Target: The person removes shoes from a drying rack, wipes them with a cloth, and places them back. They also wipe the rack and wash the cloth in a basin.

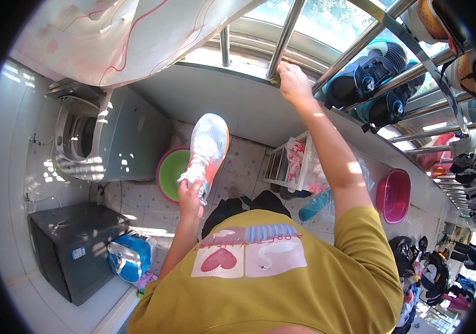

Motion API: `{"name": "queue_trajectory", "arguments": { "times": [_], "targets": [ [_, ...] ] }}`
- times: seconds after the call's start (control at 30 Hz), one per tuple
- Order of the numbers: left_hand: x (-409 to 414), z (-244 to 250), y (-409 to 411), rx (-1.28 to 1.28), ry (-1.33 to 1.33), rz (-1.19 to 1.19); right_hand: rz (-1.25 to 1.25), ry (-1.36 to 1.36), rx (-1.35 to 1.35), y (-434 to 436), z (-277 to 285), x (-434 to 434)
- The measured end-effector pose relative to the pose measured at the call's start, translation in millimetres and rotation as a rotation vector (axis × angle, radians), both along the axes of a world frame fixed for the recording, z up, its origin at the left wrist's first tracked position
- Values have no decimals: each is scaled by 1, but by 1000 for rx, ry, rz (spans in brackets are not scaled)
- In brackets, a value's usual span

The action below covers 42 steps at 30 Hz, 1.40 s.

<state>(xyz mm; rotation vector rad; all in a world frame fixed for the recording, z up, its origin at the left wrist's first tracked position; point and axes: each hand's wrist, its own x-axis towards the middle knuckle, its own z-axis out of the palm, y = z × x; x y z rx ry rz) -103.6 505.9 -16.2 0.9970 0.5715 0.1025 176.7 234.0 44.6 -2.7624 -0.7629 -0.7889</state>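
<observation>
My left hand (190, 194) grips a white and orange sports shoe (209, 142) by its tongue and heel end. The shoe hangs toe-up in front of me, over a tiled floor and partly across a green basin with a pink rim (171, 174). My right hand (294, 83) is stretched out to the window sill, its fingers curled against the foot of a metal window bar (284, 39). A small yellowish patch shows just below those fingers; whether they hold anything is hidden. To the right of this hand, dark blue and black shoes (365, 75) rest on the bars.
A top-loading washing machine (133, 129) stands at left, with a dark cabinet (71, 246) and a blue container (131, 254) nearer me. A curtain (108, 41) hangs above. At right are a white rack (283, 167) with bags and a pink basin (393, 196).
</observation>
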Motion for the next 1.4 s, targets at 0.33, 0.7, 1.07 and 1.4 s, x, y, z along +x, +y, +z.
{"name": "queue_trajectory", "arguments": {
  "times": [0.33,0.7,1.07,1.4],
  "targets": [
    [-9,1,5,-16,3,30,-512,118,-206,-6,-6,0],
    [10,2,-19,37,-23,53,-123,135,63,13,-6,-5],
    [26,5,-43,-5,-62,67,-274,281,-268,-16,9,-29],
    [38,9,-23,-51,30,10,-242,456,-732,-8,29,-25]
  ]
}}
